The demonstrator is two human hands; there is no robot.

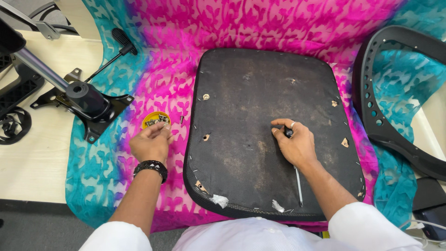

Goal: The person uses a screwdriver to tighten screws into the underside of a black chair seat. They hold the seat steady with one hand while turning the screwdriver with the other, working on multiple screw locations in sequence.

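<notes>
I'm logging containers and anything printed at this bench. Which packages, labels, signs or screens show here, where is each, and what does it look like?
Tin lid: small, round, yellow, shallow, holding dark small hardware; on the pink and teal cloth, left of the black seat base, at the left hand's fingertips.
Labels, signs, screens: none visible.
The right hand holds a thin metal tool on the seat base, not a package.

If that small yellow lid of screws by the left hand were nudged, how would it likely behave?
The yellow lid looks shallow and light, so it would probably slide easily. The patterned cloth beneath might snag it and tip it. Its loose metal pieces could spill, since the left hand's fingertips only touch its rim.
</notes>
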